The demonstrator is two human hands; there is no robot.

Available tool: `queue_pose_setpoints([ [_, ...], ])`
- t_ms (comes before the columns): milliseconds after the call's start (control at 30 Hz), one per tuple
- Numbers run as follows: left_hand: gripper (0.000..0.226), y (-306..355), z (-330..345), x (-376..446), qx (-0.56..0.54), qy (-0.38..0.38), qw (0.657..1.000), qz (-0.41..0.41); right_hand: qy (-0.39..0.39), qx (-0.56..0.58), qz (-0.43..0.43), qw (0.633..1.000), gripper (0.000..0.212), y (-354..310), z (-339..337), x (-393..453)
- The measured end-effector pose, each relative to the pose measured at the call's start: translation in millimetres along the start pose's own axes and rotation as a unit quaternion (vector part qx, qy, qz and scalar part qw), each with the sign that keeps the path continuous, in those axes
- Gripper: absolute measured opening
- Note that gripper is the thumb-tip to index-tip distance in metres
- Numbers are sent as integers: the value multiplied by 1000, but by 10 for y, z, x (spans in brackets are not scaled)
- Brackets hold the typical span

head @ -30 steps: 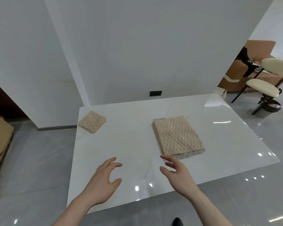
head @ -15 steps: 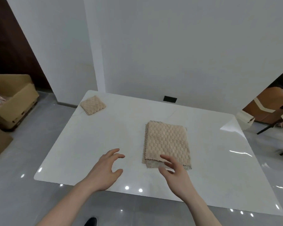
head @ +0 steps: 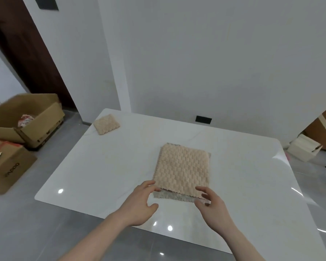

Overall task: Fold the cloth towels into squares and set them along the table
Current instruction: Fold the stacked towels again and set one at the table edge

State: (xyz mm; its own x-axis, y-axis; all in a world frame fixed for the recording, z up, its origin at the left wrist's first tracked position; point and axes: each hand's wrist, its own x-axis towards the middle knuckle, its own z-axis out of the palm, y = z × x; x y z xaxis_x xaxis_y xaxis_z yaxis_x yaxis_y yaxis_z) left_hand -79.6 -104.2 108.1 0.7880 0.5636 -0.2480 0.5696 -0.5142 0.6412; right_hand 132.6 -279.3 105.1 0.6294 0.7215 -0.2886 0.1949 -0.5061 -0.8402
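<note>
Head view: both hands at the near edge of the towel stack, pickup not yet made.

Left hand (head: 139,201) has its grip apart, fingertips touching the near-left corner of the towel stack (head: 183,171) on the table (head: 102,166); right hand (head: 212,203) likewise apart, fingers loosely curled at the near-right corner, nothing clamped. Advice: pinch only the top layer at both corners, lift evenly, keep edges aligned. A folded towel (head: 106,124) lies far ahead-left of the left grip.

1. Left hand (head: 142,200): bare forearm reaching forward, palm down, fingers loosely curved and spread.
2. Right hand (head: 213,206): reaching forward likewise, fingers bent, thumb apart from them.
</note>
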Motion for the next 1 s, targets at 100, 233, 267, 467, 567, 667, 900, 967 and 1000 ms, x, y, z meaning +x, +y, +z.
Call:
queue_pose_setpoints([
  [100, 48, 5, 74, 310, 11, -7, 1000, 2, 9, -21, -1, 1000, 39, 136, -8, 238],
  [233, 46, -134, 305, 853, 34, -5, 999, 11, 31, -79, -29, 996, 41, 402, 27, 619],
  [267, 46, -223, 384, 1008, 47, -4, 999, 16, 36, -95, -40, 994, 41, 499, 62, 739],
  [467, 52, -973, 1103, 1623, 135, 20, 987, 84, 50, -175, -61, 981, 45, 1347, 424, 1274],
  [567, 46, -1289, 1492, 1639, 110, 124, 977, 137, 93, -194, -115, 970, 51, 1823, 642, 1362],
  [667, 42, -1431, 1646, 1685, 87, 185, 966, 158, 162, -205, -170, 950, 54, 2092, 795, 1391],
  [900, 44, -1586, 1749, 1747, 123, 220, 947, 198, 208, -243, -210, 924, 48, 2216, 896, 1444],
  [967, 46, -1593, 1754, 1735, 128, 224, 945, 199, 214, -257, -221, 916, 46, 2243, 907, 1443],
  [1000, 45, -1587, 1755, 1722, 132, 222, 945, 199, 215, -266, -227, 912, 45, 2248, 906, 1439],
])
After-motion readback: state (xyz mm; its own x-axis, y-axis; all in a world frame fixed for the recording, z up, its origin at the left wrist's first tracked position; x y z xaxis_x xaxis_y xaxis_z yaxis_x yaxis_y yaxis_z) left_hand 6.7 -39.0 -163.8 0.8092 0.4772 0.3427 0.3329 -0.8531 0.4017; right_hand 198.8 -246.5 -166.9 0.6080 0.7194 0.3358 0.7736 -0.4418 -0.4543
